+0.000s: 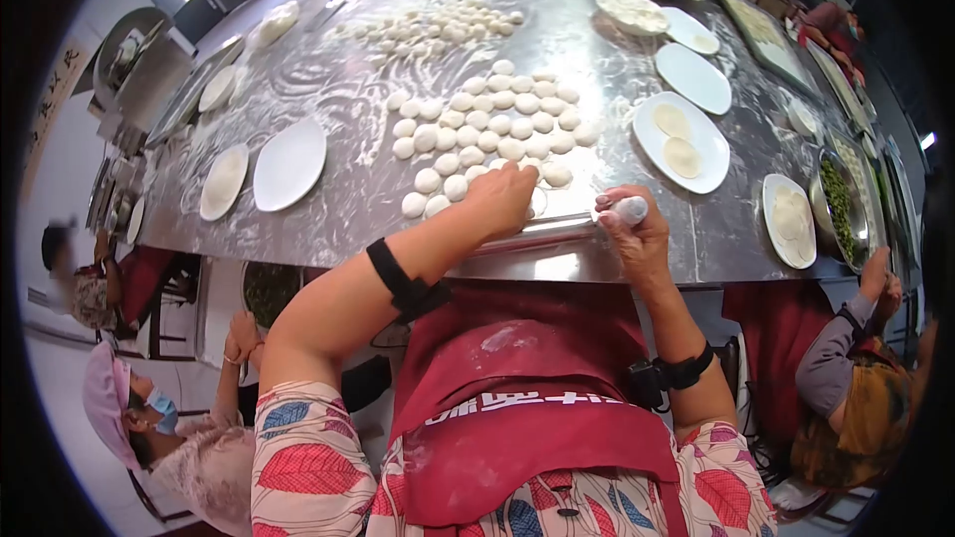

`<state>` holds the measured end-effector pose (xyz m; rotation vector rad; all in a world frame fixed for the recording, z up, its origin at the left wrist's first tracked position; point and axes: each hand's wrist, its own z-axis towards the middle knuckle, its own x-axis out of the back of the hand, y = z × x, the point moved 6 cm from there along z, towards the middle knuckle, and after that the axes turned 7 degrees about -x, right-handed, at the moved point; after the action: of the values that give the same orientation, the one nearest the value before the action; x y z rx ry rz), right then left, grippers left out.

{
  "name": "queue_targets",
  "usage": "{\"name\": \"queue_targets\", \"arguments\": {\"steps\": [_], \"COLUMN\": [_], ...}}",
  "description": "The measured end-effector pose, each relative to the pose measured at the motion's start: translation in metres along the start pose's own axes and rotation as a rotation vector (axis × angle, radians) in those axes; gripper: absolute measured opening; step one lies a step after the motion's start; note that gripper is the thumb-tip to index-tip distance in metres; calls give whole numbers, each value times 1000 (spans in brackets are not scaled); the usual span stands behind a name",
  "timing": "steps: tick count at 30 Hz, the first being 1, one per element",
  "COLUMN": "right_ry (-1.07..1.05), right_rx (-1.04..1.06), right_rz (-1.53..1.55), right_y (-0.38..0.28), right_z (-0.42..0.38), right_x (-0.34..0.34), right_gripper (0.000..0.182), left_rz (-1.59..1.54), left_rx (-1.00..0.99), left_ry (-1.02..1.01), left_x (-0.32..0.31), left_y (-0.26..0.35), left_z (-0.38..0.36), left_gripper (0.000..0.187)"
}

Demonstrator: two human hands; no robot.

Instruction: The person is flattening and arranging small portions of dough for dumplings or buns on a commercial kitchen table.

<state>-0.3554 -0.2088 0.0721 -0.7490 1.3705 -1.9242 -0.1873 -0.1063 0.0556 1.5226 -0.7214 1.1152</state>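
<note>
Many round white dough pieces (497,124) lie on the floured metal table (358,199). My left hand (502,201) is at their near edge, fingers bent and pressed together; what they grip is hidden. A pale dough piece (538,203) shows beside its fingertips. To the right, my right hand (635,229) is closed round a white rolling pin (631,209), whose rounded end points up. Between my hands a strip along the table edge catches the light.
White plates stand left (290,165) and right (652,154), the right one holding flat dough rounds (682,156). More dough pieces (448,28) lie farther back. A bowl of green filling (841,209) is at the right. People sit left (164,428) and right (846,388).
</note>
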Motion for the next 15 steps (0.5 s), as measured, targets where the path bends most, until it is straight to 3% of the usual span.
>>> {"name": "queue_targets", "arguments": {"steps": [4,8,11,15], "right_ry": [19,-1,1,-16], "right_rx": [48,66,29,103], "right_rz": [-13,-28,-27,-89], "right_y": [-1,-2,0,-9], "right_z": [-5,-6,-9,-24], "right_x": [0,0,2,4], "right_gripper": [20,21,21,21], "left_rz": [-3,-17,-29,-238], "left_rx": [-15,-46,-54,-74], "left_ry": [-178,-176,-52,373], "left_x": [-6,-11,-2,38], "left_y": [-17,-16,-8,-14], "left_z": [2,4,-2,-3], "left_gripper": [22,25,23,21]}}
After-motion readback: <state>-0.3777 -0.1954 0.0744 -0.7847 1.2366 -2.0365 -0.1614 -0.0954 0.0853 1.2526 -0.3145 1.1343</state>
